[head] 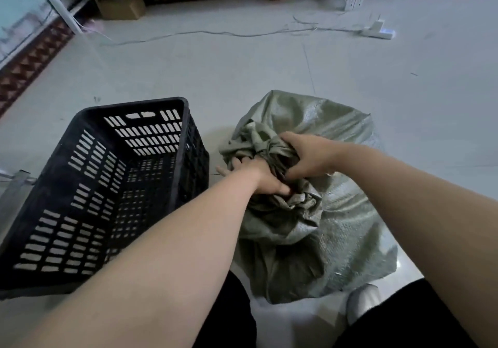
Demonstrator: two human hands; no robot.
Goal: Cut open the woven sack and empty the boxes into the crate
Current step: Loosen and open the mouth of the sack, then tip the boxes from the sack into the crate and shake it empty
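Note:
A grey-green woven sack (331, 221) stands on the floor in front of me, its top gathered into a tight bunch. My left hand (262, 176) grips the bunched neck from the near side, thumb pressed into the folds. My right hand (307, 157) grips the same bunch from the right, fingers curled over the knot. A black slotted plastic crate (186, 121) stands just left of the sack, with nothing inside. The boxes are hidden inside the sack. No cutting tool is in view.
Pale tiled floor all around. A white power strip (377, 31) with thin cables lies at the far right. Two cardboard boxes (122, 7) sit by the far wall. My knees in black trousers and a light shoe (361, 303) are close below the sack.

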